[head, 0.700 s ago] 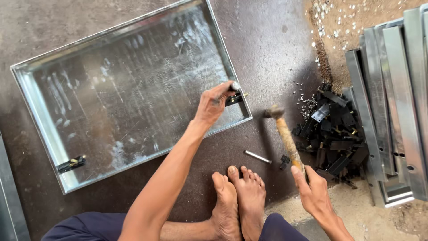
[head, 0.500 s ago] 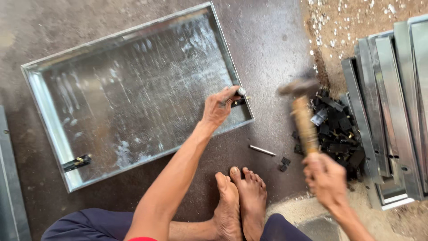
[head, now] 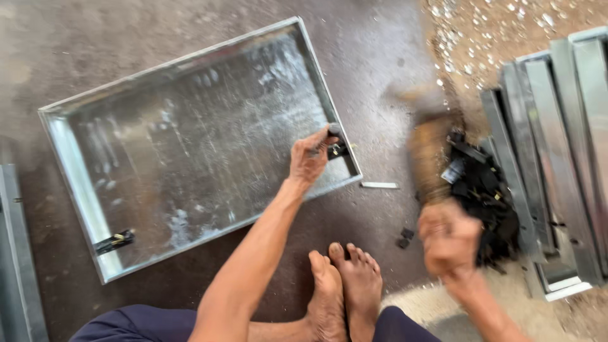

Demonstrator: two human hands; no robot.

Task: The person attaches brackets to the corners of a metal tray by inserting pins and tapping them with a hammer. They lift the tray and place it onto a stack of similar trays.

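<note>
Gripping a blurred hammer (head: 427, 149), the right hand (head: 449, 237) sits below its head.

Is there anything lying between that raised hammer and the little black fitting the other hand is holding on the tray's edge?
Nothing visible blocks it. The hammer, blurred in the right hand, is raised over bare floor. The left hand pinches the black fitting on the metal tray rim, its fingers right beside it. A small metal pin lies flat on the floor below that line.
</note>
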